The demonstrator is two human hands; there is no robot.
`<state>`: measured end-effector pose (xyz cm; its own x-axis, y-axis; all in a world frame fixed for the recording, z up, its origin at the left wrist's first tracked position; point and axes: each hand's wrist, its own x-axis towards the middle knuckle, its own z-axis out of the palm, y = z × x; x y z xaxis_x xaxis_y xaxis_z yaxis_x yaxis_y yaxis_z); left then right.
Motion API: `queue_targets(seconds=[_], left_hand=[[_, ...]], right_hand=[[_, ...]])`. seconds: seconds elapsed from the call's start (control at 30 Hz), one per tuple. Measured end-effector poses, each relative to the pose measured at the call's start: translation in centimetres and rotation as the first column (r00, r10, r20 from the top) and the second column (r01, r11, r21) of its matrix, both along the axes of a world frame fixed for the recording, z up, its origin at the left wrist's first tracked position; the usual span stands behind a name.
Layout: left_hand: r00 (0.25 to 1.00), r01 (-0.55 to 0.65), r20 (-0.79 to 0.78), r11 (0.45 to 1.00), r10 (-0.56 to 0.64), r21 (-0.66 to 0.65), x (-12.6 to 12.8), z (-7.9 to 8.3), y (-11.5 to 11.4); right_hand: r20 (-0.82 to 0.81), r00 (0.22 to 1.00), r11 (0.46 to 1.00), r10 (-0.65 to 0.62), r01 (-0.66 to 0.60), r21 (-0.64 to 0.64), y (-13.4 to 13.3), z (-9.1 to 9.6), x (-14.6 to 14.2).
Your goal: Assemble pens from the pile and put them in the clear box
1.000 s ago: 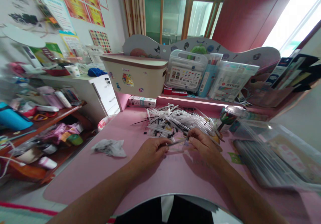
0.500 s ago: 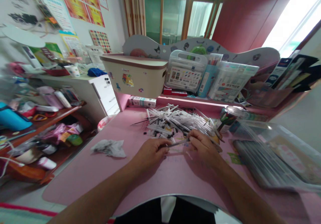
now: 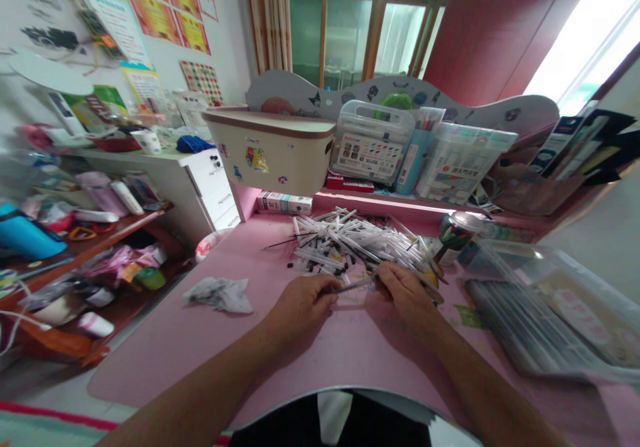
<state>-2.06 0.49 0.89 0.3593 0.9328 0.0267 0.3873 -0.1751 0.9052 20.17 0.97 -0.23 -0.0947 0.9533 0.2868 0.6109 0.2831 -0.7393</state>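
A slim grey pen is stretched between my two hands, just above the pink desk. My left hand pinches its left end between thumb and fingers. At the other end, the fingers of my right hand are closed round it and hide its tip. Right behind my hands lies a loose heap of white pen tubes, with thin dark refills and small black caps mixed in.
A clear plastic box with rows of grey pens stands at the right. Behind it is a can. A crumpled tissue lies left. Along the back shelf are a lidded beige bin and marker cases.
My right hand has turned slightly, its fingers closing more over the pen's right end. My left hand keeps its pinch in almost the same place.
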Motion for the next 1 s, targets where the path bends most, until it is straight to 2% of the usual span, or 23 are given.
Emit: queue_targets(seconds=[0.07, 0.13, 0.17, 0.27, 0.37, 0.5, 0.63, 0.73, 0.87, 0.93, 1.0], left_hand=[[0.975, -0.055, 0.204, 0.988, 0.084, -0.143, 0.1, -0.1, 0.2], [0.880, -0.092, 0.420, 0.947, 0.223, -0.309, 0.1, -0.1, 0.6], [0.837, -0.074, 0.488, 0.934, 0.249, -0.350, 0.0, -0.1, 0.9], [0.697, -0.101, 0.639, 0.927, 0.325, -0.362, -0.2, -0.1, 1.5], [0.636, -0.156, 0.661, 0.905, 0.399, -0.396, -0.4, -0.2, 2.0], [0.587, -0.176, 0.659, 0.869, 0.470, -0.462, -0.5, -0.3, 2.0], [0.529, -0.153, 0.695, 0.860, 0.488, -0.487, -0.5, -0.3, 1.9], [0.527, -0.104, 0.711, 0.866, 0.465, -0.489, -0.5, -0.5, 2.0], [0.522, -0.086, 0.704, 0.851, 0.481, -0.518, -0.4, -0.7, 2.1], [0.509, -0.090, 0.699, 0.838, 0.503, -0.537, -0.2, -0.7, 2.1], [0.510, -0.086, 0.691, 0.829, 0.513, -0.552, -0.1, -0.7, 2.0]], right_hand=[[0.068, 0.998, 0.998, 0.021, -0.025, 0.065, -0.6, 0.1, -0.3], [0.114, 0.990, 0.990, 0.082, -0.094, 0.109, -0.9, 0.2, -0.9], [0.128, 0.983, 0.983, 0.130, -0.144, 0.113, -0.9, 0.1, -1.4], [0.197, 0.954, 0.962, 0.224, -0.249, 0.114, -0.5, -0.5, -2.8], [0.297, 0.926, 0.953, 0.232, -0.278, 0.123, 0.1, -1.7, -3.7], [0.334, 0.923, 0.954, 0.194, -0.256, 0.154, 0.5, -3.0, -3.6], [0.364, 0.912, 0.962, 0.187, -0.245, 0.120, 0.4, -2.8, -3.1], [0.399, 0.886, 0.957, 0.238, -0.284, 0.059, 0.3, -2.2, -2.8], [0.260, 0.939, 0.974, 0.224, -0.225, -0.028, 0.4, -1.4, -2.3], [0.112, 0.974, 0.977, 0.197, -0.186, -0.108, 0.3, -1.0, -2.1], [-0.047, 0.980, 0.965, 0.194, -0.199, -0.169, 0.2, -0.6, -2.1]])
